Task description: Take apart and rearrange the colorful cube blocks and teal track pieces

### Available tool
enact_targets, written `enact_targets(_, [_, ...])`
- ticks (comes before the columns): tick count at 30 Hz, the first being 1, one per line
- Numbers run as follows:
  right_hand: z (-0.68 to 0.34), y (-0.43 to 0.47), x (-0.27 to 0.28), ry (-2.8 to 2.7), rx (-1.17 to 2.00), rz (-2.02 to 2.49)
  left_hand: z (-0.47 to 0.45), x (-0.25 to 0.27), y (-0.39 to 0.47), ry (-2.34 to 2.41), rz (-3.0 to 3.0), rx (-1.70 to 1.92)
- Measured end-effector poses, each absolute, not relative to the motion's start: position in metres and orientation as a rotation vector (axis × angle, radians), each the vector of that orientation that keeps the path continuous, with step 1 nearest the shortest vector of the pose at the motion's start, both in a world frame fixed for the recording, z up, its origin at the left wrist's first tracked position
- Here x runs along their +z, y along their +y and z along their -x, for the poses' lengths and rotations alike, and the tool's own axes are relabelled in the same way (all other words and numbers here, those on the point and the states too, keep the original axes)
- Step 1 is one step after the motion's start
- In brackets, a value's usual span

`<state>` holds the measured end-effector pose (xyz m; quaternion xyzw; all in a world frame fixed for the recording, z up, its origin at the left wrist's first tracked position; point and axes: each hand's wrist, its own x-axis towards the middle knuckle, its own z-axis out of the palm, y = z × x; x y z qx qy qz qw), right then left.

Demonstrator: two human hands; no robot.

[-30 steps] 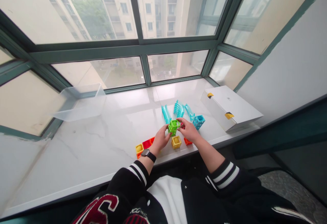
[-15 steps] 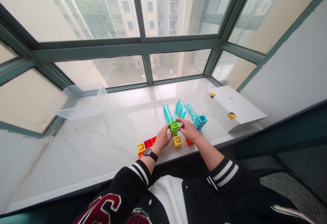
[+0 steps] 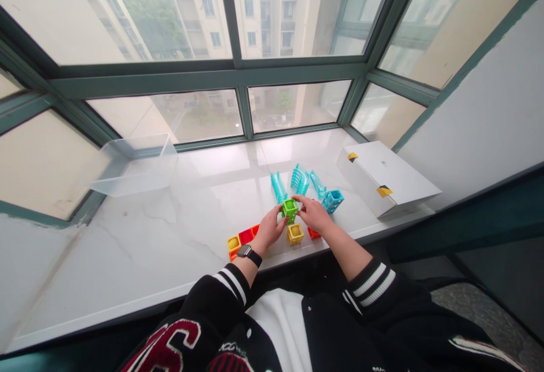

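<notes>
A wide white marble window ledge (image 3: 170,230) stretches across the view, under tall windows with dark green frames (image 3: 238,72). Far off to the left of the person's hands, against the glass, lies a clear plastic bin (image 3: 136,165), tipped on its side. To the right of the hands and a little beyond them sits a flat white cardboard box (image 3: 385,182) with two yellow and black tape tabs.

Both arms wear black sleeves with white striped cuffs, and the left wrist carries a dark watch (image 3: 248,254). The left hand (image 3: 268,230) and the right hand (image 3: 317,216) meet over the near edge of the ledge, fingers curled, and grip a small green open-frame cube (image 3: 289,209) between them, left fingertips on its left side, right fingertips on its right.

Just beyond the hands lie three turquoise ribbed track pieces (image 3: 297,180), and near the right hand's fingertips stands a turquoise open-frame cube (image 3: 332,200). Directly below the green cube, between the two hands, sits a yellow cube (image 3: 294,234). Beside the left wrist is a row of yellow, red and orange cubes (image 3: 241,240). A small red piece (image 3: 314,234) peeks out under the right hand.
</notes>
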<state>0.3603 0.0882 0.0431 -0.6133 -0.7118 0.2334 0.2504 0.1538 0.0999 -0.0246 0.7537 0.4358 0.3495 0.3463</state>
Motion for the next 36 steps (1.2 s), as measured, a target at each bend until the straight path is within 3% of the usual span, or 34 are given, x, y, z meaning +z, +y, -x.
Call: enact_targets(36, [-0.3611, 0.0955, 0.0430, -2.113, 0.651, 1.722, -0.1547, -0.0295, 0.1019, 1.138, -1.977, 0.908])
